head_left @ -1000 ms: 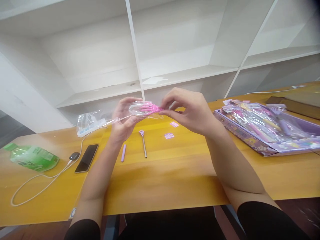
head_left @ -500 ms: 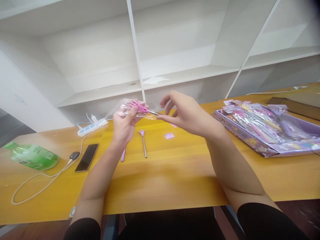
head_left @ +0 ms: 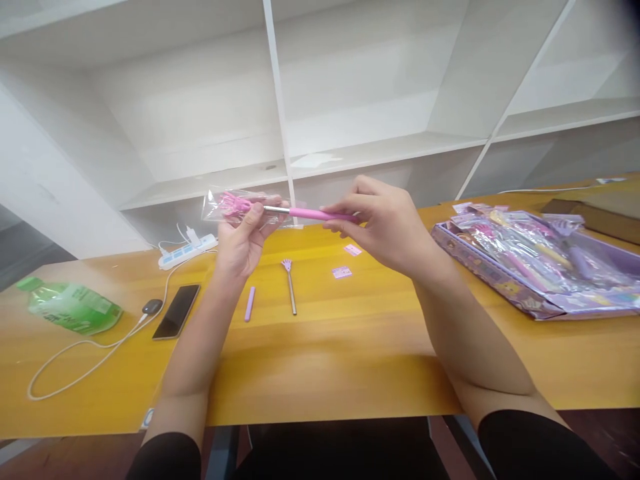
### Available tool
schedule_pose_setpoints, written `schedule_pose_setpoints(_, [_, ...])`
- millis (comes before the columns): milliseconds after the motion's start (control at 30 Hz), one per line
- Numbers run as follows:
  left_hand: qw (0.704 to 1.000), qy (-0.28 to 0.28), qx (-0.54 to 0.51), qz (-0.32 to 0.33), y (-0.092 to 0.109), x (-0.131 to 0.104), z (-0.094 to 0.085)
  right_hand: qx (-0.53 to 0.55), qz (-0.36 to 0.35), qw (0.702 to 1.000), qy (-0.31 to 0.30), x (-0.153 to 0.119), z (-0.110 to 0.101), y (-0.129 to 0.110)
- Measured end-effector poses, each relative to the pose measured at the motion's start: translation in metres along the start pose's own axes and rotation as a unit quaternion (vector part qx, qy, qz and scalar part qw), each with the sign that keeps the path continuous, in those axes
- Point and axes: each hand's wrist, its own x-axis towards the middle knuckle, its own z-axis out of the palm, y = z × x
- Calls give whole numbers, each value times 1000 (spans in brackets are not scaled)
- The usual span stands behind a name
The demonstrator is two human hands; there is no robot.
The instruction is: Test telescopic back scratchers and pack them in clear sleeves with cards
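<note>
My left hand (head_left: 243,241) pinches scratcher (head_left: 276,209) plus wrapper (head_left: 211,207), my right hand (head_left: 381,219) grips its handle (head_left: 313,214), over table (head_left: 320,360). On it: tube (head_left: 249,304), second scratcher (head_left: 291,288), two cards (head_left: 342,272). Right: box (head_left: 493,280) of packs (head_left: 530,252). Left: phone (head_left: 177,312), bottle (head_left: 75,307).

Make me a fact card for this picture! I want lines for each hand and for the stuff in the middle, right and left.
Left hand: holds the hand-shaped end of a pink stick with a silver metal rod, plus a clear plastic wrapper
Right hand: grips the stick's pink handle
Middle: purple hand-shaped head on a silver rod; separate purple tube; two small pink-and-purple cards
Right: purple patterned box of plastic-wrapped sticks
Left: green plastic bottle, lying down; black phone; white power strip
</note>
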Motion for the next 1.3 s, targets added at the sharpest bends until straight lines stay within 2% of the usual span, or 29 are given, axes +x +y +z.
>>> schedule_pose_setpoints(133, [999,-24,-2,-31,-7,-9,8,47,9,999,21,-2,18,-4])
schedule_pose_setpoints(233, [998,-36,-7,-56,-12,-12,12,48,11,998,39,-3,23,-5])
schedule_pose_setpoints(433, [998,-10,-35,-54,-8,-2,1,127,3,991,-36,0,2,-5])
schedule_pose_setpoints(533, [998,-1,-25,-61,-5,0,-4,102,-20,994,-20,2,-2,-7])
schedule_pose_setpoints(633, [997,-34,-26,-70,-5,-4,-1,59,-63,996,16,3,4,-9])
schedule_pose_setpoints(800, [986,-114,-38,-113,-8,-18,15,-6,-122,991,61,3,11,-15])
schedule_pose_setpoints(967, [977,-133,-43,-163,-13,-26,23,-46,-143,988,24,0,4,-20])
schedule_pose_setpoints(1167, [975,-136,-8,-177,-11,-22,16,-67,-111,992,-2,-2,11,-22])
schedule_pose_setpoints(1300, [980,-112,28,-160,-5,-18,10,2,-126,988,-86,-1,9,-18])
